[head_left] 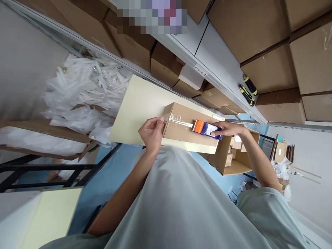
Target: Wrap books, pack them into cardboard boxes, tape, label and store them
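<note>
A long brown cardboard box (181, 135) lies on a pale yellow board (140, 100) in front of me. Clear tape (178, 120) runs along the middle of its top and over its left end. My left hand (153, 133) pinches the tape's end at the box's left edge, thumb and fingers together. In my right hand (224, 128) is an orange and blue tape dispenser (206, 129), its orange toothed head resting on the box top.
An open carton (238, 166) with small boxes inside stands to the right of the board. White plastic packing (85, 86) fills the left side. Two yellow-black cutters (248, 90) lie on the grey shelf (218, 45), beside stacked cartons (259, 27).
</note>
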### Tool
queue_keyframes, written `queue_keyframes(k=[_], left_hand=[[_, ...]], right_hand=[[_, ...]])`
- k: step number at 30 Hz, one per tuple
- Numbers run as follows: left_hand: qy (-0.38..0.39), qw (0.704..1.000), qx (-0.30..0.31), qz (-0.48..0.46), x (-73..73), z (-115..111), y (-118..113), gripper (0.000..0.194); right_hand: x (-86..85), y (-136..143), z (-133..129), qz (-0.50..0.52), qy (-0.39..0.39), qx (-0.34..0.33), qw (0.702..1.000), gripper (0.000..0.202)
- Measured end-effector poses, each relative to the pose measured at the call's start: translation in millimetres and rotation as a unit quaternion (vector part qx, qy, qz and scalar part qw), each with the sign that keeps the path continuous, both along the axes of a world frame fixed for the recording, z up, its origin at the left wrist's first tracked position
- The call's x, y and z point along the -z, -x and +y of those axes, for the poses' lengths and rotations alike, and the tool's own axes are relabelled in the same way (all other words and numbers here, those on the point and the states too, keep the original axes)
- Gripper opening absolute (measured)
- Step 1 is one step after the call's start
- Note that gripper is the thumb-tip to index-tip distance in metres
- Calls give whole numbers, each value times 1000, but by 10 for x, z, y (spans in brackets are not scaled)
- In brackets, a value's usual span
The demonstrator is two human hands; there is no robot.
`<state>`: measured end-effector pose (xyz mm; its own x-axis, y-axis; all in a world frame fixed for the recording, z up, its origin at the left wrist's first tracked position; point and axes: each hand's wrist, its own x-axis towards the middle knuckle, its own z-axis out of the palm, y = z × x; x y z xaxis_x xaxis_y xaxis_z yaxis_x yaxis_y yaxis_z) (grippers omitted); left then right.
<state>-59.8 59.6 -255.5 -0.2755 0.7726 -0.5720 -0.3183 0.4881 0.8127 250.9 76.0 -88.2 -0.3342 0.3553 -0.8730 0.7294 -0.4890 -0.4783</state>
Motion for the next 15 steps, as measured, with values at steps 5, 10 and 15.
queue_keyframes(k=[5, 10, 15], left_hand=[[8, 1000, 4, -8, 141, -3, 64, 37], [-7, 995, 79, 60, 418, 8, 43, 38], [24, 976, 177, 122, 450, -24, 218, 93]], right_hand=[[-9, 139, 9, 6, -1, 6, 1000, 60], [21, 147, -11, 0, 0, 18, 1000, 64], [114, 117, -65, 9, -23, 11, 1000, 64]])
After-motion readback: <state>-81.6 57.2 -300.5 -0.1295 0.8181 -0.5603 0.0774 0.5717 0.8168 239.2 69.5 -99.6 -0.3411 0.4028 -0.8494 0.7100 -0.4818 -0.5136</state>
